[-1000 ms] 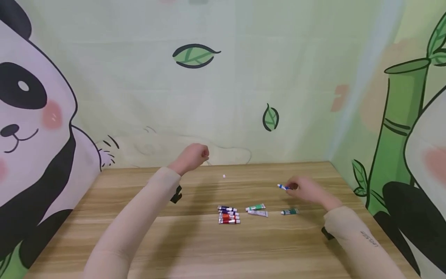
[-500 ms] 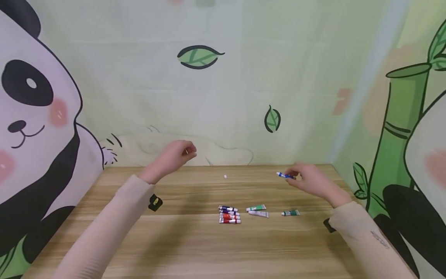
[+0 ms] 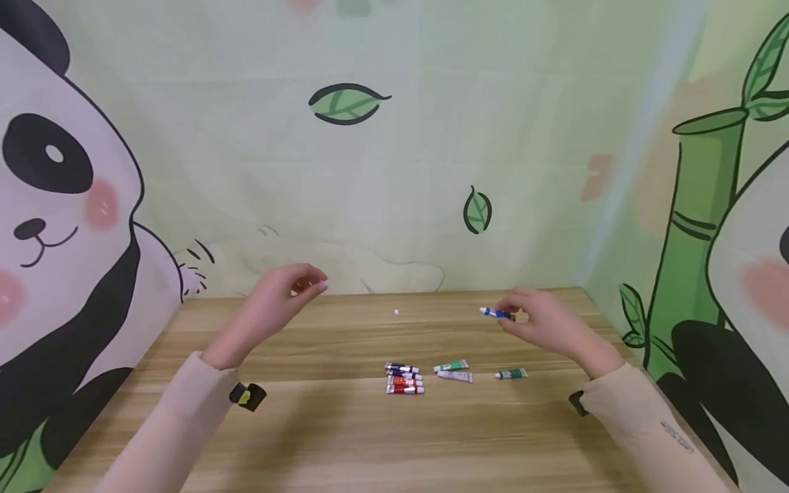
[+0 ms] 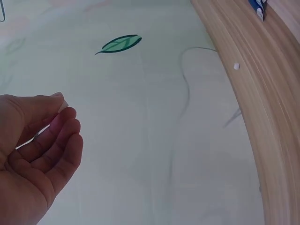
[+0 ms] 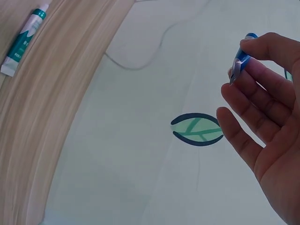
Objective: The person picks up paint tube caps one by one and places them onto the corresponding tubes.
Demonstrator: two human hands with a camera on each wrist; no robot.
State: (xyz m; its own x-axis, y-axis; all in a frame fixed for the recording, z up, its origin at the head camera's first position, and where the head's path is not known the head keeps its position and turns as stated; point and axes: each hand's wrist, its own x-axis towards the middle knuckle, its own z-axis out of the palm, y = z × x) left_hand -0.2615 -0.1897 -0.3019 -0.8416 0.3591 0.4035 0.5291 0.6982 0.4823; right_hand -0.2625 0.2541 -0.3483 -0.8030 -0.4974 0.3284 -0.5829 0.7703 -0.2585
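My right hand [image 3: 545, 322] pinches a blue paint tube [image 3: 496, 313] between thumb and fingers, raised over the back right of the table. In the right wrist view the tube [image 5: 240, 58] is partly covered by the thumb. My left hand [image 3: 277, 301] is raised at the back left, thumb and index fingertips together. A small whitish piece [image 4: 63, 106] shows between them in the left wrist view; its kind is unclear. A small white piece [image 3: 396, 312] lies alone near the table's back edge.
Purple, orange and red paint tubes [image 3: 405, 380] lie in a group on the wooden table [image 3: 345, 438]. Right of them are a green tube [image 3: 452, 366], a whitish tube [image 3: 455, 376] and a teal tube [image 3: 511, 374]. A printed backdrop [image 3: 394, 164] stands behind.
My left hand has moved left and toward me, away from the small white piece on the table. The right hand has lifted slightly with the blue paint tube. The tubes on the table stay put.
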